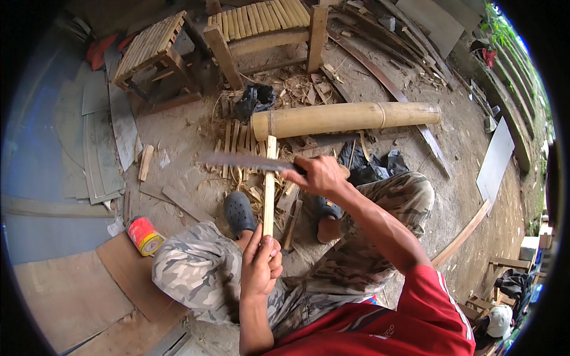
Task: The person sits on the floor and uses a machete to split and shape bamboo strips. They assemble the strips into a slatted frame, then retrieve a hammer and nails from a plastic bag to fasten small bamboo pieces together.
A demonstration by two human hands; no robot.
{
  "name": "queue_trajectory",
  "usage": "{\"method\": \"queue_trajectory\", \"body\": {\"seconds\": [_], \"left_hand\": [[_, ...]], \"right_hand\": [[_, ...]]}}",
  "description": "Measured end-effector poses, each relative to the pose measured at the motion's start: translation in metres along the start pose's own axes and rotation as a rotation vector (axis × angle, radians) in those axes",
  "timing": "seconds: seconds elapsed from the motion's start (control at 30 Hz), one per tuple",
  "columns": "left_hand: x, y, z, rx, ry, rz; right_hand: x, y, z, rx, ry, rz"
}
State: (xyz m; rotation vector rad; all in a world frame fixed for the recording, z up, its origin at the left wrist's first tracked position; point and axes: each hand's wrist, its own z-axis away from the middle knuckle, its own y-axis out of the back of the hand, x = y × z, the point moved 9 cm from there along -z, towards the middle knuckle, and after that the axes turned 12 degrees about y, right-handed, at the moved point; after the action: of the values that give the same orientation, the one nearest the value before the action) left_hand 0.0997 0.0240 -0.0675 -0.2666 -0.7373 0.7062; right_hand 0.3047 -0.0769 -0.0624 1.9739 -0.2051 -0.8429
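My left hand (260, 266) is closed round the near end of a pale bamboo strip (269, 204) between my knees. The strip points away from me, its far end at the left end of a thick bamboo pole (350, 116); whether it touches the pole I cannot tell. In my right hand (323, 177) is the handle of a long dark-bladed knife (246, 161), its blade lying across the strip and pointing left. The blade's tip is blurred. Several cut bamboo strips (236, 142) lie on the ground just left of the pole, among curled shavings.
Two bamboo-slat seats, a stool (155, 44) and a bench (261, 21), stand at the back. A red and yellow can (144, 236) lies beside my left knee. Black plastic (371, 166) is under the pole's right part. Boards (71, 291) cover the left side; scrap wood (404, 41) is far right.
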Motion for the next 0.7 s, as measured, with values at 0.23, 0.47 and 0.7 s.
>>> {"method": "queue_trajectory", "body": {"seconds": [0.23, 0.47, 0.7], "left_hand": [[-0.004, 0.01, 0.02, 0.058, -0.054, -0.176], [0.0, 0.005, 0.025, 0.154, -0.101, -0.267], [-0.001, 0.001, 0.027, 0.164, -0.104, -0.326]], "right_hand": [[0.023, 0.005, -0.005, -0.014, -0.029, 0.057], [0.013, -0.008, 0.001, -0.051, -0.007, -0.017], [0.021, -0.007, 0.001, -0.055, -0.034, 0.014]]}}
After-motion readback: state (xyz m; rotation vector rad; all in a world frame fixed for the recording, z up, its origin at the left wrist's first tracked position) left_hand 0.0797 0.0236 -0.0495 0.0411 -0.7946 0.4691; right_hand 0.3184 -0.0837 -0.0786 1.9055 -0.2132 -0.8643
